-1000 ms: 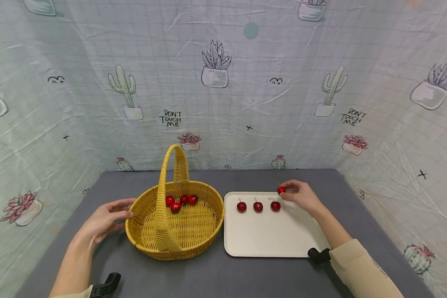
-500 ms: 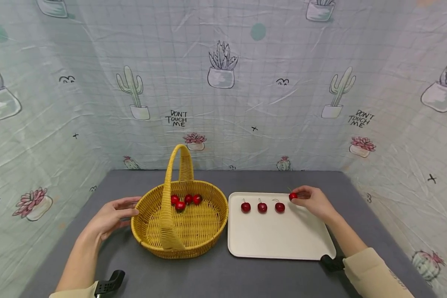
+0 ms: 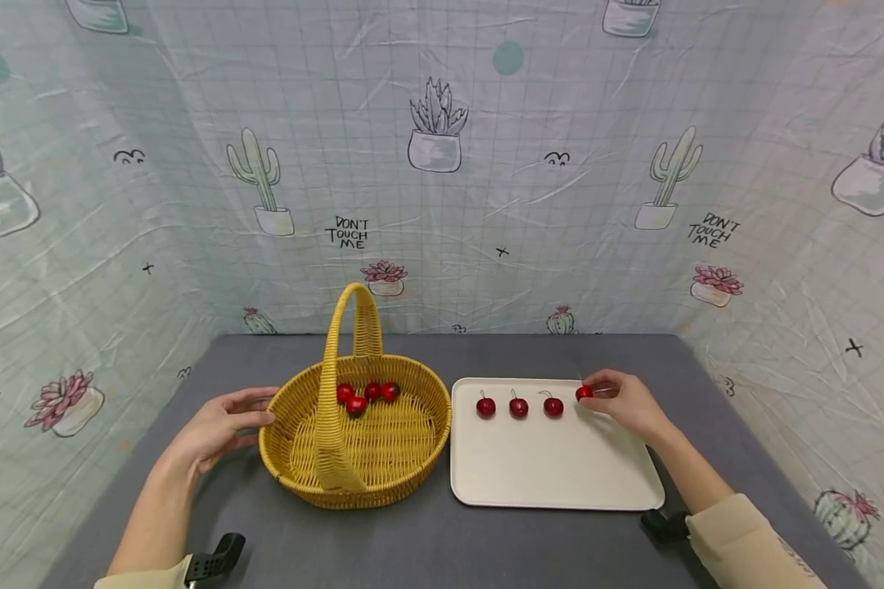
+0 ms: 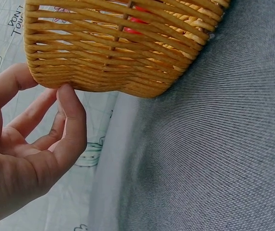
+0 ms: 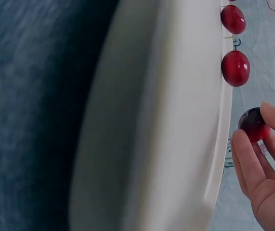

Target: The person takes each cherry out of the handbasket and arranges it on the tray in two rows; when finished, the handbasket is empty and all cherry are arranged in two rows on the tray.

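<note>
A yellow wicker basket (image 3: 390,446) with a tall arched handle stands left of centre, with several red cherries (image 3: 356,406) inside. At its left side my left hand (image 3: 217,429) touches the rim with thumb and fingertips; the left wrist view shows these fingers (image 4: 72,108) loosely bent against the wicker edge. Three cherries (image 3: 518,407) with stems sit in a row near the far edge of the cream tray (image 3: 545,466). My right hand (image 3: 626,401) pinches another cherry (image 5: 253,126) between thumb and fingertips, at the row's right end. Whether this cherry touches the tray I cannot tell.
Basket and tray stand side by side on a grey cloth-covered table (image 3: 412,548), a narrow gap between them. A printed cactus curtain (image 3: 442,221) encloses the back and sides. Black wrist straps (image 3: 217,558) sit at both sleeves.
My right hand has brought its cherry from the tray's far edge nearer, level with the row. The left hand keeps its place at the basket. The head view has shifted slightly.
</note>
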A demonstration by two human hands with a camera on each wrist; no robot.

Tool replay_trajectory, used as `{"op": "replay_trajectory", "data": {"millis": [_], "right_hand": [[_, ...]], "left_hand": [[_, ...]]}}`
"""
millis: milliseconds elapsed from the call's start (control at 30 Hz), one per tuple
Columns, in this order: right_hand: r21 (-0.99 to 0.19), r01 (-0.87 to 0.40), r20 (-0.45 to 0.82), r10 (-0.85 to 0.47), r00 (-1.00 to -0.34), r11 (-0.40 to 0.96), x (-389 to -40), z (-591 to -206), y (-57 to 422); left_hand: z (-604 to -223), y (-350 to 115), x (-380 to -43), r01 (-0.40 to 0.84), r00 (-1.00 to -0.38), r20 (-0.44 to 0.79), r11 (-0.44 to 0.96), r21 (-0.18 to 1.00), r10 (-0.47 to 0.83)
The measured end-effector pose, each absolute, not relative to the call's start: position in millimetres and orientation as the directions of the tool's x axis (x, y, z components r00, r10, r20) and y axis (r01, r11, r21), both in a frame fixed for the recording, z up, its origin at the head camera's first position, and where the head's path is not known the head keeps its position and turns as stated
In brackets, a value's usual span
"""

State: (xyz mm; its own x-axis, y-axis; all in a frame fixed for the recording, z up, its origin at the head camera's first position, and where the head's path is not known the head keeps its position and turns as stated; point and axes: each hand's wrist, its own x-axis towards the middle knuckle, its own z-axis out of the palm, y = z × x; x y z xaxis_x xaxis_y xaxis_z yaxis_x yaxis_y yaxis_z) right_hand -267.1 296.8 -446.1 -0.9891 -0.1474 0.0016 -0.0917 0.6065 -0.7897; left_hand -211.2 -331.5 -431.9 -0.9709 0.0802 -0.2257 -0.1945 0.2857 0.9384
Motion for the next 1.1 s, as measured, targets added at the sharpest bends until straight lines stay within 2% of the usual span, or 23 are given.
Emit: {"op": "replay_trajectory", "data": {"millis": [467,1100], "right_hand": [[-0.698,-0.087,-0.037,-0.158,-0.987,0.71,-263.6,-446.1,302.2],[-0.71,-0.097,-0.038,-0.175,-0.984,0.697,-263.7,-447.2,300.9]], "left_hand": [[-432.3,-332.4,-210.8,-0.189,-0.971,-0.22,0.272,0.944,0.09],[-431.3,-331.6,-210.5,-0.188,-0.971,-0.219,0.264,0.946,0.092]]}}
